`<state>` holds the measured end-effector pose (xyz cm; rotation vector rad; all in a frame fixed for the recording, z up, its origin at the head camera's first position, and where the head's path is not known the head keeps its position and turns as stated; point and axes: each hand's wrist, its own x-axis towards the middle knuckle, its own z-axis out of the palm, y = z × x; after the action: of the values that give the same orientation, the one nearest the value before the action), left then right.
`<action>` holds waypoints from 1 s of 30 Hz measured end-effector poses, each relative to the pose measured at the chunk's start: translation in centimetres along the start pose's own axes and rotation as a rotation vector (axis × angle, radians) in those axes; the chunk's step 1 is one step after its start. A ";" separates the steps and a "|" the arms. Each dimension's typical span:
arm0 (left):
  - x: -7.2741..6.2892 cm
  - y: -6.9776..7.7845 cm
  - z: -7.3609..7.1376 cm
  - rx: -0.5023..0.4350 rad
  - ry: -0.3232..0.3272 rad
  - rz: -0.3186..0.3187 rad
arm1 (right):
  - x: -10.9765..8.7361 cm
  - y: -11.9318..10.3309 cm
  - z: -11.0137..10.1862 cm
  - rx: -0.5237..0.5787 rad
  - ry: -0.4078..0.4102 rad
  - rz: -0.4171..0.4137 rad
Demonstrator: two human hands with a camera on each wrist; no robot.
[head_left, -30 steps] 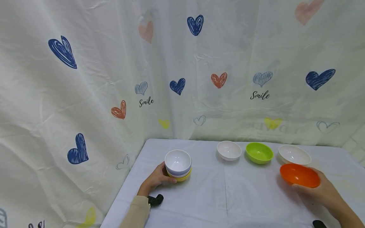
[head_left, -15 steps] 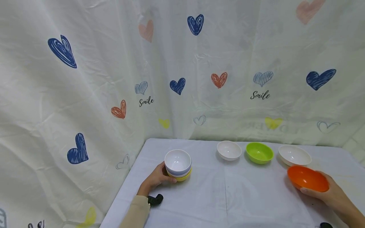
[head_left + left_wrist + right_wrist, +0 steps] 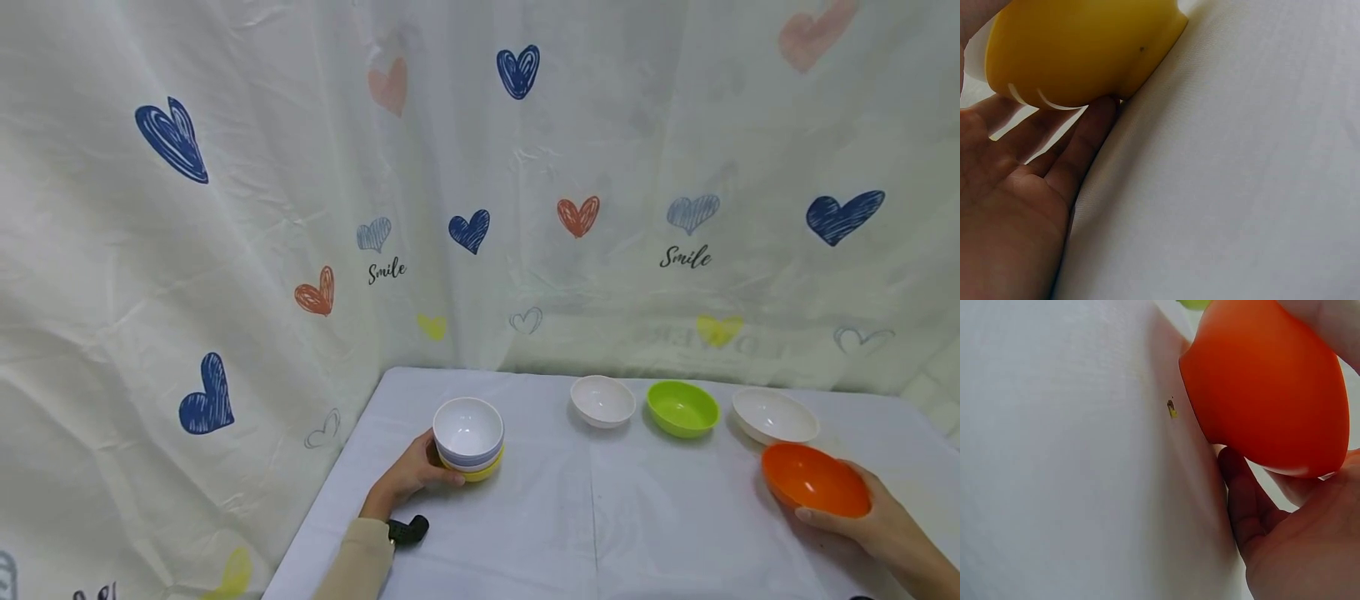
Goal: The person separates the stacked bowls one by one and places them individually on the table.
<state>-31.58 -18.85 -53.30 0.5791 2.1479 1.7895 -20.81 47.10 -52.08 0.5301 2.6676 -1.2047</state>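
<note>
My left hand (image 3: 411,472) holds the side of a bowl stack at the left of the table. A yellow bowl (image 3: 1079,50) forms its bottom, with white and pale lilac-grey rims above and a white bowl (image 3: 468,429) on top. In the left wrist view, several fingers curve under the yellow bowl's side near the cloth. At the right, my right hand (image 3: 877,517) grips an orange bowl (image 3: 813,479), thumb on the near side. The bowl's base (image 3: 1197,403) is close to the cloth; whether it touches, I cannot tell.
Along the table's back edge stand a small white bowl (image 3: 602,402), a green bowl (image 3: 682,408) and a wider white bowl (image 3: 775,415), just behind the orange one. A white cloth covers the table (image 3: 600,517). A heart-printed curtain (image 3: 615,150) hangs behind.
The right hand has carried the orange bowl rightward and slightly toward me, slowing in the last half second. My left hand and the stack have stayed in place.
</note>
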 end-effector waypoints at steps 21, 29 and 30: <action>0.0 0.0 -0.1 0.005 0.000 0.005 | 0.0 0.2 -0.1 0.004 0.003 -0.026; 0.0 -0.1 -0.1 0.000 -0.003 0.012 | 0.1 0.3 -0.1 0.007 -0.007 -0.028; 0.0 0.0 -0.1 -0.002 -0.005 0.010 | 0.0 0.3 -0.2 0.004 -0.009 -0.027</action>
<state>-31.61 -18.92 -53.34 0.5944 2.1438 1.7934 -20.75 47.39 -52.16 0.4900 2.6734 -1.2168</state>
